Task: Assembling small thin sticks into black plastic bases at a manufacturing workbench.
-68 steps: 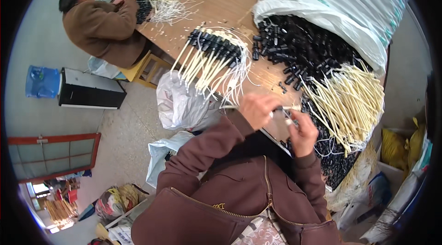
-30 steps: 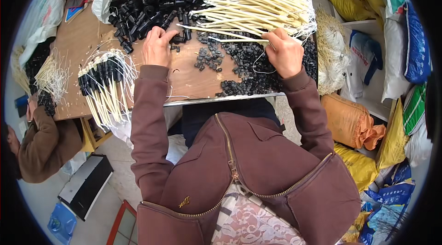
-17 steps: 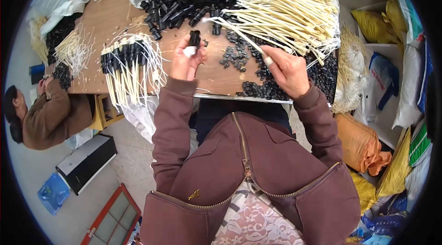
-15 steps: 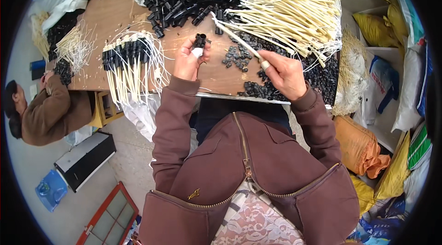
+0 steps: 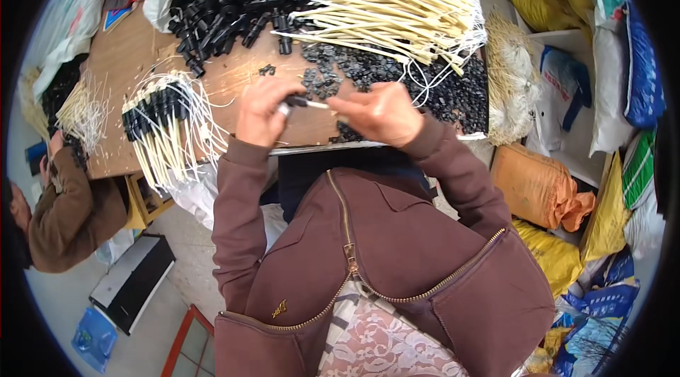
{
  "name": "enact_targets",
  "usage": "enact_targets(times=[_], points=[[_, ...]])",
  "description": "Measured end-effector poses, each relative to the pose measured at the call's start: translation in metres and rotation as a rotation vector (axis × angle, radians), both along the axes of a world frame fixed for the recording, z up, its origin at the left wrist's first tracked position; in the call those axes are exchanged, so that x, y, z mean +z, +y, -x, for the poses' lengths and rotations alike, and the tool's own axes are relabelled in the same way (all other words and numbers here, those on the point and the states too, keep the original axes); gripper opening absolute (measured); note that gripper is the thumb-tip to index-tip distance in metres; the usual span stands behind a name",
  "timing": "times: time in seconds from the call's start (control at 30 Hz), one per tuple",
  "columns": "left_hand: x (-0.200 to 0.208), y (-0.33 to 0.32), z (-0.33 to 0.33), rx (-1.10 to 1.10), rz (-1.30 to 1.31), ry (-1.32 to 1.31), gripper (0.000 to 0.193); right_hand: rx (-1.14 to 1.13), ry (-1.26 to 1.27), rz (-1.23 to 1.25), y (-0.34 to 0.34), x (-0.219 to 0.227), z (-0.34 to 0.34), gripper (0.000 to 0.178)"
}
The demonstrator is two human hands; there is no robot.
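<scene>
The left hand (image 5: 262,111) and the right hand (image 5: 375,113) are together just inside the front edge of the table (image 5: 138,44), near the middle of this edge. The left fingers are closed around a black tube (image 5: 297,101). The right fingers seem to pinch a pale stick (image 5: 319,105), but this hand is blurred, so I cannot tell how firm the grasp is. The end of the stick meets the right end of the tube; whether it is already inside, I cannot tell.

The first risk, I think, is poor alignment: if the stick comes at a slant, it could bend or jam at the mouth of the tube. If the left fingers are too loose, the tube could turn or slip out, and because the front edge is so near, it could fall to the floor.

Behind the right hand, loops of white string (image 5: 425,84) lie over the small black pieces (image 5: 418,72), toward the right edge. A finger or sleeve could catch a loop and pull down sticks from the stick heap (image 5: 404,8) at the back. Sweeping low, the right sleeve could also push small pieces over the front edge.

On the left, the bundle of joined sticks (image 5: 159,111) reaches past the front edge; a bump from the left elbow could tip it off.
</scene>
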State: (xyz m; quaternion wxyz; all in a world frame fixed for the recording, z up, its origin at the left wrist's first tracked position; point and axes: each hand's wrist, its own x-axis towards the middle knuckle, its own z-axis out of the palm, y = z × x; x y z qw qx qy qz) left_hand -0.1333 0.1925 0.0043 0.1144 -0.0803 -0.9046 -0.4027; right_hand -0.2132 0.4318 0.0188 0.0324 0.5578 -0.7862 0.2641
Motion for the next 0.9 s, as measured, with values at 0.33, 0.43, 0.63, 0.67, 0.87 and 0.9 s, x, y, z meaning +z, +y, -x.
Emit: enact_targets(times=[0.33, 0.43, 0.63, 0.67, 0.87, 0.9], points=[[0.039, 0.040, -0.008, -0.015, 0.408, -0.002, 0.024, -0.215, -0.523, 0.021, -0.020, 0.000, 0.005, 0.020], [0.005, 0.012, -0.027, 0.420, 0.208, -0.223, 0.019, -0.035, -1.272, 0.763, -0.007, -0.003, 0.016, 0.016], [-0.004, 0.026, -0.011, 0.429, -1.020, -0.534, 0.018, -0.017, -0.811, 0.317, -0.016, -0.008, -0.001, 0.015], [0.002, 0.034, -0.006, 0.404, -0.936, -0.544, 0.018, -0.072, -0.481, 0.084, -0.023, -0.002, -0.009, 0.014], [-0.004, 0.029, -0.012, 0.386, -0.698, -0.589, 0.029, -0.287, -0.430, 0.063, -0.028, -0.015, -0.020, 0.017], [-0.005, 0.028, -0.014, 0.398, -0.698, -0.589, 0.029, -0.276, -0.435, 0.063, -0.029, -0.014, -0.021, 0.017]])
